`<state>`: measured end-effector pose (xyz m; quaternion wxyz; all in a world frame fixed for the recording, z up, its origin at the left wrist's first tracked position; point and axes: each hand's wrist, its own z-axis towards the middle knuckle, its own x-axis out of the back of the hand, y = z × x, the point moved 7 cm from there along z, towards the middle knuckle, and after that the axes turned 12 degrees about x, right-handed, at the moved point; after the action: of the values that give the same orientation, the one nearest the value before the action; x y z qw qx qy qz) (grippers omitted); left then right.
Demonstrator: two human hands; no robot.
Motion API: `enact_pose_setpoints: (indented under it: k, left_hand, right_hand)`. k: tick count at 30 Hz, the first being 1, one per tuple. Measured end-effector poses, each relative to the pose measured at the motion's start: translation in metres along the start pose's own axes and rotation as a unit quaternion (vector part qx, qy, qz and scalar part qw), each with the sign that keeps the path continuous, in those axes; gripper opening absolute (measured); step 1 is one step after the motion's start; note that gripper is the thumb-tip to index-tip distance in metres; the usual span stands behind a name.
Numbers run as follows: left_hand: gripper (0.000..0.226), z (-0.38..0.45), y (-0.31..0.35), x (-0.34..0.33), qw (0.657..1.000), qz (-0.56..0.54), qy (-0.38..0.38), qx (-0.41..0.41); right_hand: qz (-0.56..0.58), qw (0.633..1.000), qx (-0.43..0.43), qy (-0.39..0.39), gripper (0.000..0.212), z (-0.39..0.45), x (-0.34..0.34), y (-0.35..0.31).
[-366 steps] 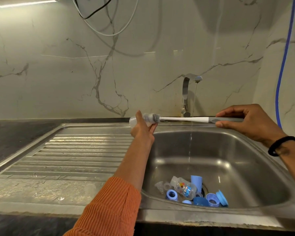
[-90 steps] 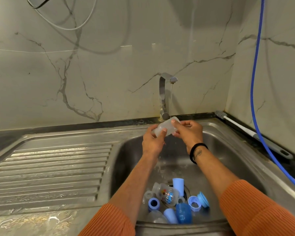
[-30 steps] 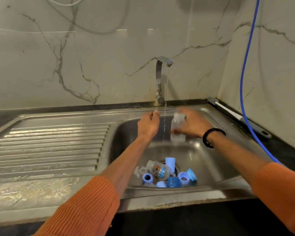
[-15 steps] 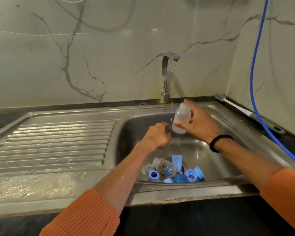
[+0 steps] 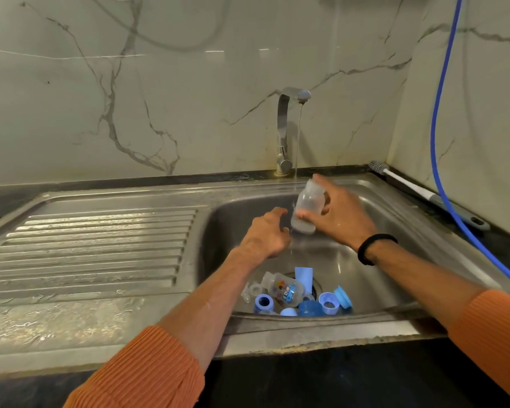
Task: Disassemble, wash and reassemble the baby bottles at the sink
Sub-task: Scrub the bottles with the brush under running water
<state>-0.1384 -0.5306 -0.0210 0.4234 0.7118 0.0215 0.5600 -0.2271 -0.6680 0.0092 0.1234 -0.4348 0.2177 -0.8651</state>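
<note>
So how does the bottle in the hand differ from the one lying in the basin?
The held bottle is plain and frosted, gripped near upright by the right hand beside the tap stream. The printed bottle carries colourful pictures and lies on its side among blue parts. Both are capless.

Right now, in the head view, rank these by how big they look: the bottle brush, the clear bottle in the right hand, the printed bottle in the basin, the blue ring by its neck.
1. bottle brush, longest
2. clear bottle and printed bottle: too alike to rank
3. blue ring, smallest
</note>
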Motion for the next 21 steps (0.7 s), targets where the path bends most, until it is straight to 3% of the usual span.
enact_pose_setpoints:
  k: [2, 3, 6, 7, 10, 11, 14, 17, 19, 21]
  left_hand:
    - [0.056, -0.001, 0.000, -0.001, 1.000, -0.002, -0.007, 0.002]
    - [0.056, -0.001, -0.001, -0.002, 1.000, -0.004, -0.012, 0.005]
    - [0.061, 0.002, -0.002, -0.002, 1.000, -0.001, -0.015, 0.003]
    - [0.063, 0.003, -0.002, -0.003, 1.000, 0.002, -0.015, -0.001]
    - [0.071, 0.002, -0.001, -0.008, 0.999, 0.004, -0.043, -0.007]
    - [0.074, 0.002, -0.001, -0.010, 0.999, 0.006, -0.052, -0.008]
    - [0.084, 0.006, -0.005, -0.010, 0.999, -0.001, -0.054, -0.001]
    - [0.083, 0.006, -0.003, -0.012, 0.997, -0.024, -0.074, -0.010]
    - [0.070, 0.006, -0.001, -0.011, 0.995, -0.062, -0.079, -0.011]
    - [0.054, 0.003, 0.005, -0.008, 0.997, -0.056, -0.054, -0.031]
  right_hand:
    - [-0.016, 0.987, -0.055, -0.151, 0.062, -0.012, -0.025, 0.011]
    - [-0.036, 0.984, -0.057, -0.164, 0.068, -0.014, -0.028, 0.015]
    - [-0.017, 1.000, -0.006, 0.011, 0.067, -0.004, -0.001, 0.005]
    - [-0.008, 1.000, -0.005, 0.006, 0.062, -0.002, -0.002, 0.006]
    - [-0.024, 0.973, -0.072, -0.220, 0.068, -0.020, -0.041, 0.018]
    - [-0.035, 0.974, -0.060, -0.216, 0.077, -0.020, -0.043, 0.019]
    - [0.002, 0.994, -0.027, -0.103, 0.095, -0.006, -0.025, 0.011]
    - [-0.033, 0.985, -0.044, -0.166, 0.108, -0.009, -0.032, 0.015]
    - [-0.034, 0.981, -0.044, -0.185, 0.097, -0.011, -0.033, 0.018]
    - [-0.027, 0.981, -0.012, -0.189, 0.065, -0.009, -0.031, 0.013]
